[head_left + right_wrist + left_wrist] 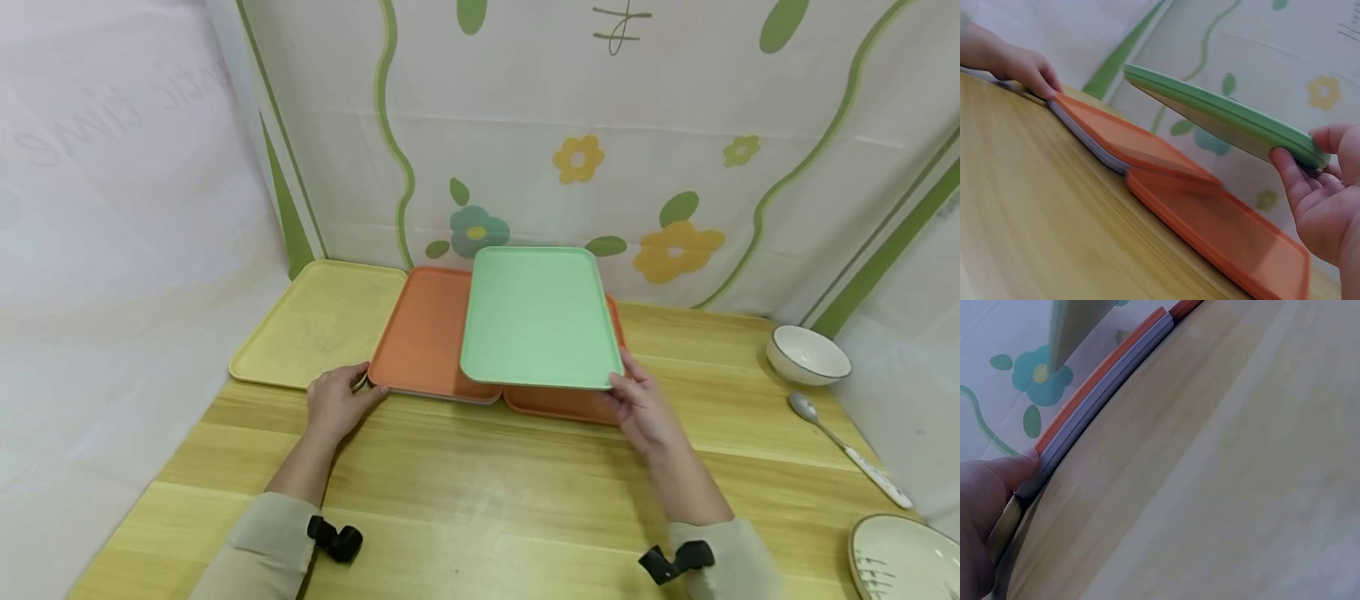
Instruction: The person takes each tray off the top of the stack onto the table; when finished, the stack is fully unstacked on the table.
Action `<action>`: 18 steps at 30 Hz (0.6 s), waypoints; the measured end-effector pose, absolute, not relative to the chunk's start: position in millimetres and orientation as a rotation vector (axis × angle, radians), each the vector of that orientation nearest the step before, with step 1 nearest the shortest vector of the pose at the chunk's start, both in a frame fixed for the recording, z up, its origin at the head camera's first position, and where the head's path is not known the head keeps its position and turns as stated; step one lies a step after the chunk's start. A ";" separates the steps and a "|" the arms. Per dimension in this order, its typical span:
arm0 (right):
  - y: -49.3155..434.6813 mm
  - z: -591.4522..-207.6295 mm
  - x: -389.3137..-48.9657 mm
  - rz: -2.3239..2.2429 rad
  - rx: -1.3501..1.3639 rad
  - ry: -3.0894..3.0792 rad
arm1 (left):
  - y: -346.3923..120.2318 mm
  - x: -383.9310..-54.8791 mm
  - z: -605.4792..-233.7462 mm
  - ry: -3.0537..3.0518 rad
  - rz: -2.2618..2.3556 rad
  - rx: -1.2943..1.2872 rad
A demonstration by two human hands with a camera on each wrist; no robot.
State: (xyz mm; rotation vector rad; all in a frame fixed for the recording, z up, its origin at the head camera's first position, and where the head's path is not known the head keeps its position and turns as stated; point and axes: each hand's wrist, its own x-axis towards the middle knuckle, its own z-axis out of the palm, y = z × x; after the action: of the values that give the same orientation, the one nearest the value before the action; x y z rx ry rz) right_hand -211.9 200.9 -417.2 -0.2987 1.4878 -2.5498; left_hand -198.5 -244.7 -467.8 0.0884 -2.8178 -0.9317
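Observation:
My right hand (643, 407) grips the light green tray (540, 317) at its near right corner, thumb on top and fingers beneath. The right wrist view shows this green tray (1222, 112) raised and tilted above the orange ones. At the left, my left hand (335, 402) holds the near left corner of an orange tray (423, 342), its thumb (1022, 464) against the front edge. A greyish-lilac tray (1094, 403) lies directly under that orange tray. Another orange tray (1229, 219) rests on the table to the right, partly covered by the green one in the head view.
A yellow tray (322, 321) lies at the back left of the wooden table (480, 500). Along the right side are a white bowl (808, 354), a spoon (847, 447) and a plate (911, 554). A patterned cloth (525, 108) hangs behind the trays.

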 end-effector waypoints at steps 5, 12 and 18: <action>246.8 -416.6 -202.0 -2.632 -0.414 1.336 | -246.1 -198.5 -468.9 -2.817 -0.938 0.079; 299.0 -417.3 -195.2 -2.730 -0.474 1.202 | -246.1 -196.9 -469.2 -2.806 -0.974 0.088; 339.0 -419.4 -194.6 -2.723 -0.594 1.096 | -245.1 -196.4 -466.6 -2.807 -0.960 0.110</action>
State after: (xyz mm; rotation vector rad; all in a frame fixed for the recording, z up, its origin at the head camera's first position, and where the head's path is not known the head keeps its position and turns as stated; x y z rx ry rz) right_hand -194.6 339.0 -419.4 -0.5938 1.0964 -2.7229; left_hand -196.4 -245.1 -466.6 0.1100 -2.8074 -0.9599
